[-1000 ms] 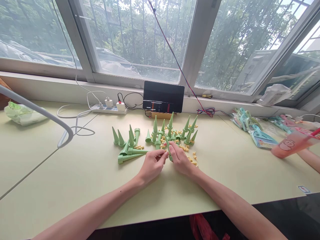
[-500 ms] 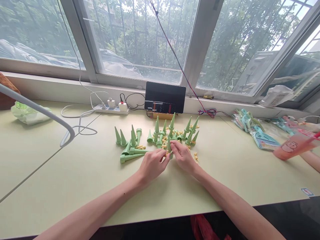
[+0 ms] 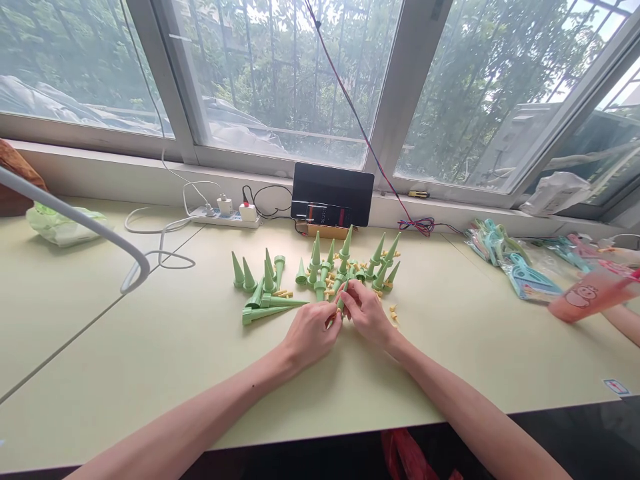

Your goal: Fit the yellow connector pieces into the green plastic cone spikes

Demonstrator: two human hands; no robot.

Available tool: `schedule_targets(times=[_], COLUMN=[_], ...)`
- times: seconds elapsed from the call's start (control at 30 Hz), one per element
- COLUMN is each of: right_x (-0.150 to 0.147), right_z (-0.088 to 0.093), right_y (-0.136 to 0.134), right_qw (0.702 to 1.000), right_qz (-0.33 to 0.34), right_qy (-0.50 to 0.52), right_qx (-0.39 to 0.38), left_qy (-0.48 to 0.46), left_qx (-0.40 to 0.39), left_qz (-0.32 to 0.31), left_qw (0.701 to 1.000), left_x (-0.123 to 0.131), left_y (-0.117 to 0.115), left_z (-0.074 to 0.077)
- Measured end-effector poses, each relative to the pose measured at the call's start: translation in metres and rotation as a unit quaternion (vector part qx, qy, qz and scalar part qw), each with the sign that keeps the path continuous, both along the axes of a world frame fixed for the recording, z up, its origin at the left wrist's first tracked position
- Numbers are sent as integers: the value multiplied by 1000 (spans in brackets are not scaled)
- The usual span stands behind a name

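Note:
A green cone-shaped plastic spike (image 3: 343, 301) is held between my two hands, its tip leaning away to the right. My right hand (image 3: 369, 313) is closed on the spike's upper part. My left hand (image 3: 311, 329) pinches low on it, where a bit of yellow shows at the fingertips; the fingers hide most of it. Behind my hands stand several green spikes (image 3: 378, 251) in a cluster, with small yellow pieces (image 3: 329, 291) among them. More green spikes (image 3: 270, 315) lie and stand to the left. A few yellow bits (image 3: 393, 312) lie just right of my right hand.
A tablet (image 3: 331, 190) with a phone before it stands by the window. At the back left is a power strip (image 3: 225, 217) with white cables. On the right, someone's hand is by a pink cup (image 3: 583, 299), near bagged teal items (image 3: 530, 277).
The spike in my hands has tipped from nearly upright to a slant, its tip towards the right. My hands have stayed close together. The pink cup is blurred by motion now.

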State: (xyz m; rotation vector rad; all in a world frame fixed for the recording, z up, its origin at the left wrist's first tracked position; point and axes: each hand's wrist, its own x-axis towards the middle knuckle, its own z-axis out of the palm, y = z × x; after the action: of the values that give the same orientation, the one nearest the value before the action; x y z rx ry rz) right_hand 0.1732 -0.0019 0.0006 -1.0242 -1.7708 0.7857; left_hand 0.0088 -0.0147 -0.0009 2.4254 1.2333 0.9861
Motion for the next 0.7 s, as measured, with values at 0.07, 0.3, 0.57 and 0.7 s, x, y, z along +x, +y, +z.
schedule_targets(times=[0.07,0.3,0.57,0.7], right_x=[0,1,1,1], right_z=[0,0,-1,1], right_y=[0,-1,0,-1], right_qw=[1000,1000,1000,1000], right_qz=[1,5,9,9], right_qy=[-1,-6,12,5], right_qx=[0,7,2,-3], left_qy=[-14,-52,-76,-64], left_qx=[-12,-40,-63,-74], left_qz=[-6,-12,-5,-3], left_qw=[1000,998,995,995], left_x=[0,1,2,2], left_y=[0,0,1,0], left_z=[0,-1,-2,1])
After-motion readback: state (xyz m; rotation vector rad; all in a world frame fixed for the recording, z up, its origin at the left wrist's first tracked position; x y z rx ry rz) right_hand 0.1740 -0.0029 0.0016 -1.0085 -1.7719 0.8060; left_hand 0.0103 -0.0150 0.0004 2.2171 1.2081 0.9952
